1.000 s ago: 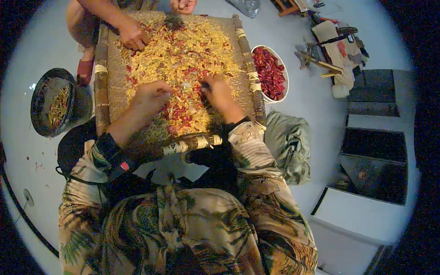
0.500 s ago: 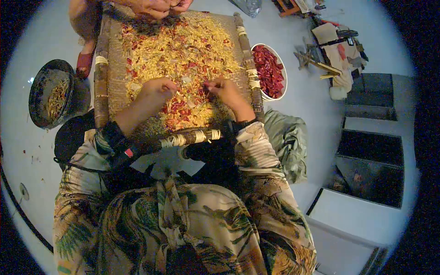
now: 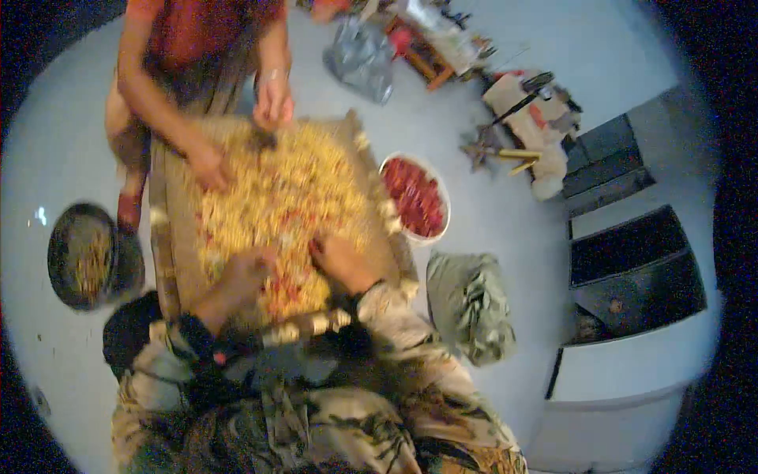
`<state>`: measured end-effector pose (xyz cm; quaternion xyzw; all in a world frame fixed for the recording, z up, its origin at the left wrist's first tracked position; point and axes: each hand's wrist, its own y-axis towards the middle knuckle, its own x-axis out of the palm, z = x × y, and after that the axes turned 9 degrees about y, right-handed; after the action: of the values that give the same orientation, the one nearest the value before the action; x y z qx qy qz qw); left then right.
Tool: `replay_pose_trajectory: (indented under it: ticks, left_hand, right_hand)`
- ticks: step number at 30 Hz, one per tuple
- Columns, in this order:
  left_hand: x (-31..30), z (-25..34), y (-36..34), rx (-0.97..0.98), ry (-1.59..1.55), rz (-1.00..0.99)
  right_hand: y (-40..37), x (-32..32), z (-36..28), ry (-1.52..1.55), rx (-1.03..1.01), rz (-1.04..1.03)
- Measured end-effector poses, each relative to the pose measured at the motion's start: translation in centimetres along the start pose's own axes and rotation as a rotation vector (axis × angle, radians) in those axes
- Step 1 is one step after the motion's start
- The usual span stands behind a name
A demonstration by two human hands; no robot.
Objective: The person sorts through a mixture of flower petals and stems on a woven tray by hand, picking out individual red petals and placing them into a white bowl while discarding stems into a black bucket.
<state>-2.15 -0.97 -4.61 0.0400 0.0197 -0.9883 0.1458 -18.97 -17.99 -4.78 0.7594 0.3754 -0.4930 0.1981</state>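
Observation:
A woven tray (image 3: 175,141) with a wooden frame lies in front of me, spread with yellow seeds (image 3: 292,186) and scattered red bits that look like dried chilli. Over its near part, my left hand (image 3: 246,272) is low among the seeds, its fingers smeared by motion. My right hand (image 3: 338,257) is beside it, fingers bent together at the tips with a dark red spot there; what they pinch I cannot tell. Across the tray, another person's hand (image 3: 210,167) reaches down to the seeds, and their other hand (image 3: 274,101) hangs over the far edge.
A white bucket (image 3: 446,207) of dried red chilli pieces stands right of the tray. Near it lies a green-grey sack (image 3: 472,304). A black bowl (image 3: 59,261) with stalk-like bits is at left. A grey plastic bag (image 3: 359,59) lies on the floor beyond.
My view has tilted upward, bringing more of the other person into sight. That person's hands have moved apart, one now down at the seeds. Both my hands remain over the near part.

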Motion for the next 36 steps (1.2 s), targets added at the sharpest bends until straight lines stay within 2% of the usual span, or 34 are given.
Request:
replay_pose_trajectory:
  ticks: [2,4,6,7,10,13,14,15,16,17,19,22,24,26,28,29,32,36]
  left_hand:
    - [-0.7,1.0,-0.1,-0.121,0.204,-0.066]
    - [-0.3,-2.8,0.4,0.154,0.197,0.019]
    - [-0.5,-1.4,0.2,0.032,0.160,-0.054]
    - [-0.7,-0.9,0.0,-0.033,0.144,-0.089]
    - [-0.7,-1.6,0.2,0.148,0.215,-0.019]
    - [-0.9,-2.4,0.2,0.115,0.167,-0.043]
    - [-0.9,-2.5,0.3,0.105,0.148,-0.053]
    - [-0.9,-1.9,0.1,0.046,0.274,-0.049]
    - [-0.8,-1.2,0.1,0.050,0.241,-0.066]
    - [-0.5,-0.4,0.0,0.052,0.209,-0.083]
    - [0.3,0.1,-0.2,0.068,0.119,-0.128]
    - [1.2,1.3,-0.3,-0.107,-0.190,-0.346]
    - [2.3,2.2,-0.6,-0.060,-0.262,-0.384]
    - [3.5,2.6,-1.0,-0.014,-0.339,-0.419]
    - [3.4,2.8,-1.3,-0.048,-0.352,-0.441]
    - [3.2,2.9,-1.6,-0.103,-0.329,-0.445]
    - [2.8,2.8,-2.2,-0.205,-0.394,-0.439]
    - [2.4,2.2,-2.5,-0.181,-0.386,-0.356]
  right_hand:
    - [0.4,-1.2,-0.1,0.210,-0.037,0.067]
    - [1.2,-3.0,-0.2,0.395,-0.014,-0.010]
    - [1.6,-3.3,1.5,0.515,-0.050,-0.034]
    - [0.9,-4.2,1.0,0.422,-0.081,0.076]
    - [1.0,-9.7,0.8,-0.021,-0.044,-0.024]
    - [2.3,-13.0,5.3,-0.226,-0.158,-0.064]
    - [2.1,-14.2,5.6,-0.130,-0.136,-0.077]
    - [1.1,-16.4,3.4,-0.036,-0.115,-0.089]
    - [0.1,-18.0,1.6,0.061,-0.093,-0.105]
    - [-0.7,-18.5,1.0,0.139,-0.224,-0.127]
    - [-2.7,-19.4,-3.3,0.152,-0.268,-0.220]
    - [-4.4,-16.9,-5.8,0.138,-0.284,-0.269]
    - [-6.7,-15.0,-8.6,0.463,-0.056,-0.252]
    - [-5.7,-5.4,-3.3,0.829,-0.202,-0.185]
    - [-6.7,-3.1,-5.4,1.004,-0.090,-0.085]
    - [-7.0,-2.3,-6.5,0.959,-0.099,0.080]
    - [-8.1,-1.9,-8.5,0.966,-0.046,0.225]
    - [-8.0,-0.3,-8.5,0.796,0.047,0.208]
